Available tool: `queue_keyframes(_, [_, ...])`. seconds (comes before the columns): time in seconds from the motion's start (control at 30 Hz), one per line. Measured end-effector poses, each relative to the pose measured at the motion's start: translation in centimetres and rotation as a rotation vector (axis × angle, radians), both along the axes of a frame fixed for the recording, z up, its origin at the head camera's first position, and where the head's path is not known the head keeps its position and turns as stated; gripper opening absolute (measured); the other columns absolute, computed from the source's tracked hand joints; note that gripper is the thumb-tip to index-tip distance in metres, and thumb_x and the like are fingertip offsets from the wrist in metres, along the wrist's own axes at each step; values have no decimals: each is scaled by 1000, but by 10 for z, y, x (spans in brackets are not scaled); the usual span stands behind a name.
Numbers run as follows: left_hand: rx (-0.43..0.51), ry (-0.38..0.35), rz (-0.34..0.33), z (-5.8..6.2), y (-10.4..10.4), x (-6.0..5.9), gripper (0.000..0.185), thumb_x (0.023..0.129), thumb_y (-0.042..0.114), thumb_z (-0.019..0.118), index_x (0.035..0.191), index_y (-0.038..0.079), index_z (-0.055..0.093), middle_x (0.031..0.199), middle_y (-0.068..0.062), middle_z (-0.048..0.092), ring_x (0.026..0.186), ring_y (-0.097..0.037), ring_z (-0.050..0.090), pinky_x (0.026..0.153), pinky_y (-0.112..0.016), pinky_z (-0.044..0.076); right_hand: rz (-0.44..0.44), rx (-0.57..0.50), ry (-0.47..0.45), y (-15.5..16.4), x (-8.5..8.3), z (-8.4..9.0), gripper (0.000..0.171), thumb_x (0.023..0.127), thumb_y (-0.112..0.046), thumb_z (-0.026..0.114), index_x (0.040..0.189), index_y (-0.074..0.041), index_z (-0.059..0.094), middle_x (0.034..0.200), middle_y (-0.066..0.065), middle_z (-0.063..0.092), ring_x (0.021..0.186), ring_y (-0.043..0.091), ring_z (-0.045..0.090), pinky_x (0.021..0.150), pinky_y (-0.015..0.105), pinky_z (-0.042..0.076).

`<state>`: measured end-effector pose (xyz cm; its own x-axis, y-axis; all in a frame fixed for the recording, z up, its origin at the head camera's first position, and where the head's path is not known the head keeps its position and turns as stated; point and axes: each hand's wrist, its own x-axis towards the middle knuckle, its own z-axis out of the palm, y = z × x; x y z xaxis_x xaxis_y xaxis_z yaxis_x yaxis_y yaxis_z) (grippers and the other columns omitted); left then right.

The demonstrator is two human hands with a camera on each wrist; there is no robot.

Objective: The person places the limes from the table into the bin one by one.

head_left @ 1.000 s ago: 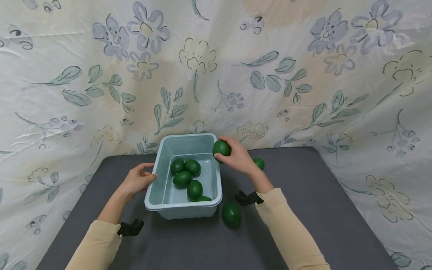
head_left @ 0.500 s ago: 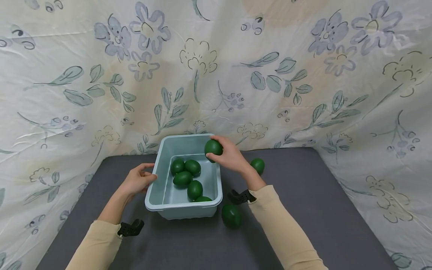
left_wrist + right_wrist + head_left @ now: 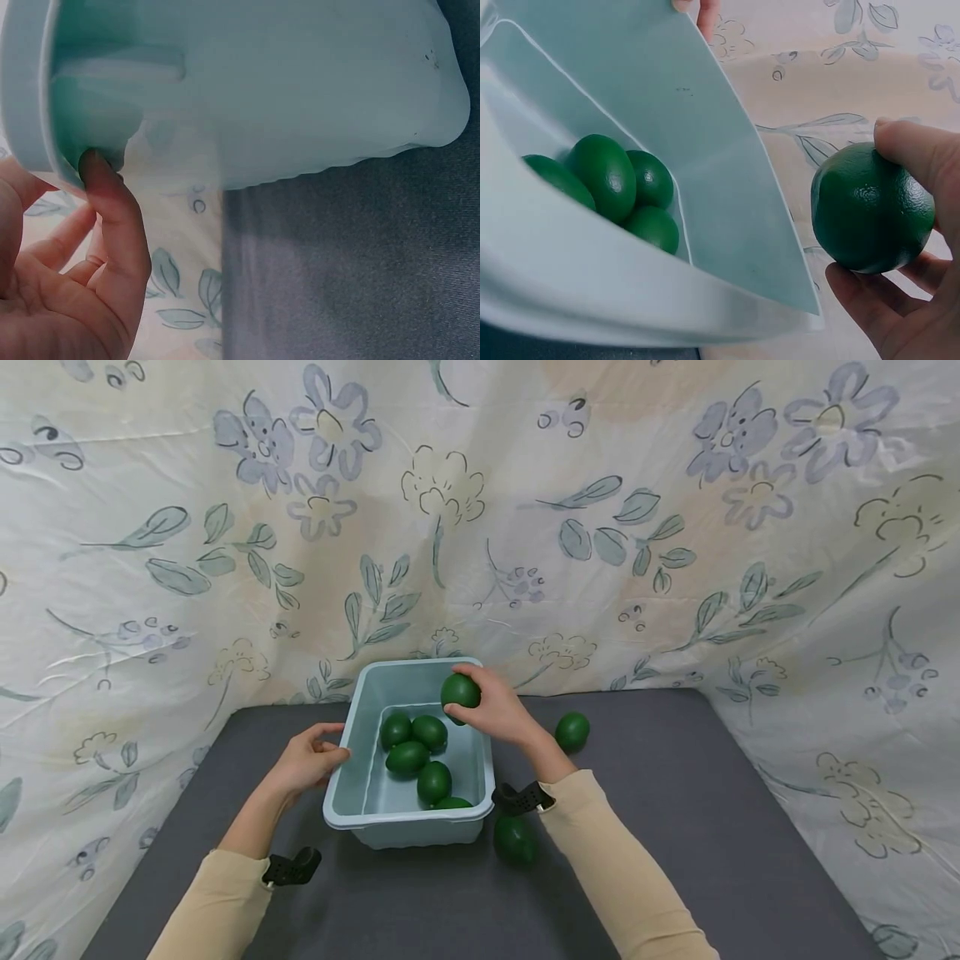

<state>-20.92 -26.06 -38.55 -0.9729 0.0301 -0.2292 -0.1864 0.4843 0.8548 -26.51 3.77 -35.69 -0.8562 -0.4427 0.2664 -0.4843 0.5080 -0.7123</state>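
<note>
My right hand (image 3: 495, 706) grips a dark green lime (image 3: 461, 692) between thumb and fingers, above the far right part of a pale blue plastic bin (image 3: 408, 820). In the right wrist view the held lime (image 3: 872, 208) shows glossy, bumpy skin and stands apart from the bin wall (image 3: 735, 202). At the bin's left side my left hand (image 3: 306, 762) pinches the rim; the left wrist view shows its fingertips (image 3: 96, 169) under the rim's edge. Several limes (image 3: 407, 759) lie together on the bin floor, one partly hidden by the near wall.
On the dark grey table (image 3: 660, 827), one lime (image 3: 572, 732) lies right of the bin, beyond my right wrist. Another lime (image 3: 514, 841) sits by the bin's near right corner, partly under the right wrist strap (image 3: 522, 797). A flowered cloth (image 3: 480, 527) hangs behind the table.
My right hand has carried the lime leftward, from the bin's right rim to above its inside. The lime on the table at right has come into full sight. My left hand stays put.
</note>
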Motion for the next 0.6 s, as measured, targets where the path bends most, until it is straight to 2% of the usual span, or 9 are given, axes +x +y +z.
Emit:
queue_keyframes(0.17, [3,-1,3,1,0,-1,58,88,11,55,140,4,30,100,-18,60,75,-17,63,66,-42,55,15,4,0,-5,0,-1,60,84,-26,66,137,-11,42,126,9,50,98,20,55,74,33,49])
queue_keyframes(0.6, [-4,-9,14,1,1,-2,58,88,12,56,140,5,31,100,-18,59,75,-18,62,66,-41,55,35,34,-24,-16,1,1,60,84,-28,66,137,-14,42,135,7,45,107,20,53,81,34,48])
